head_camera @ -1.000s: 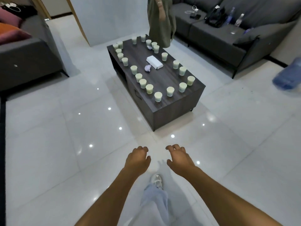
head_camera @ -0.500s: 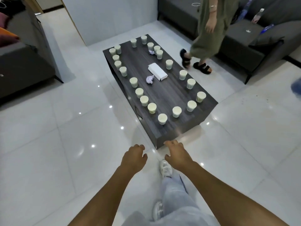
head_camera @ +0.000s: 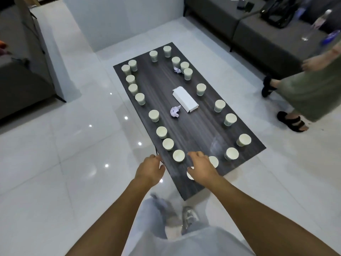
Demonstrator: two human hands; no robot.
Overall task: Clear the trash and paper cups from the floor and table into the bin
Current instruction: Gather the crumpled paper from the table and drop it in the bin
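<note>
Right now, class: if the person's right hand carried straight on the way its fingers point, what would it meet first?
Probably the paper cup just beyond the right hand, near the table end; depth from this head view is unclear.

A second person [head_camera: 311, 93] in an olive-green garment and black sandals [head_camera: 292, 122] stands on the white tiled floor [head_camera: 55, 163], just beside the right long edge of the dark wooden table [head_camera: 193, 126]. Beyond that person, behind the table's far right corner, runs a grey sofa [head_camera: 262, 34] carrying a black bag [head_camera: 278, 13] and what looks like a clear plastic bottle [head_camera: 313, 26]. Left of the table, well apart, sits another grey sofa [head_camera: 20, 71]. A white wall panel [head_camera: 120, 21] rises past the table's far end.
</note>
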